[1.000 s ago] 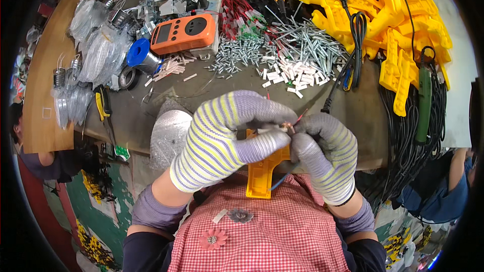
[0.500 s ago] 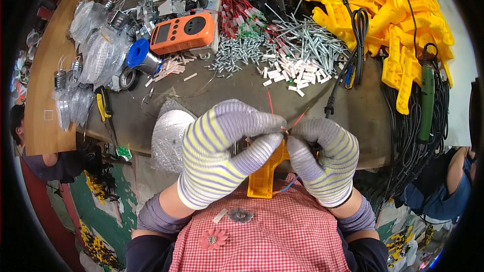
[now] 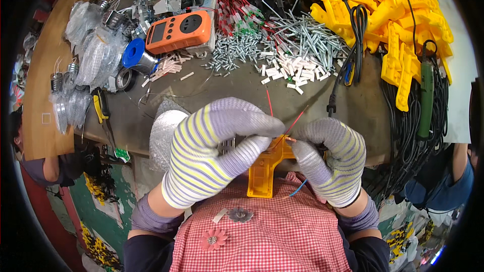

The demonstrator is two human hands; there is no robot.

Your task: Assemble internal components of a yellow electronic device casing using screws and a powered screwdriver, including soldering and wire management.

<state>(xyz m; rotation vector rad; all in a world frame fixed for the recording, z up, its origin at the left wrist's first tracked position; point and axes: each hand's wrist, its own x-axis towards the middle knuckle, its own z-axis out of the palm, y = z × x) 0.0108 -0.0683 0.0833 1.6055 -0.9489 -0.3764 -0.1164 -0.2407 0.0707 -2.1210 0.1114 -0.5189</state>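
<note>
Gloved fingertips of the right hand pinch a bare copper wire end, whether the left hand grips the red wire I cannot tell, both partly hiding a yellow plastic housing below, with a black power cord, white blocks and screws beyond, a blue solder spool and clear bags with protruding coils leftward.

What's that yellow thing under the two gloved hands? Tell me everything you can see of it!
The yellow piece looks like hard, shiny plastic. It's a hollow, open shell with raised walls around its edges. A straight leg points toward the person, its lower end showing against the checked apron; the wider upper part is partly hidden by the left hand and right hand. A thin red wire crosses over that upper part. I can't tell what holds the shell up, or whether the hands touch it.
</note>
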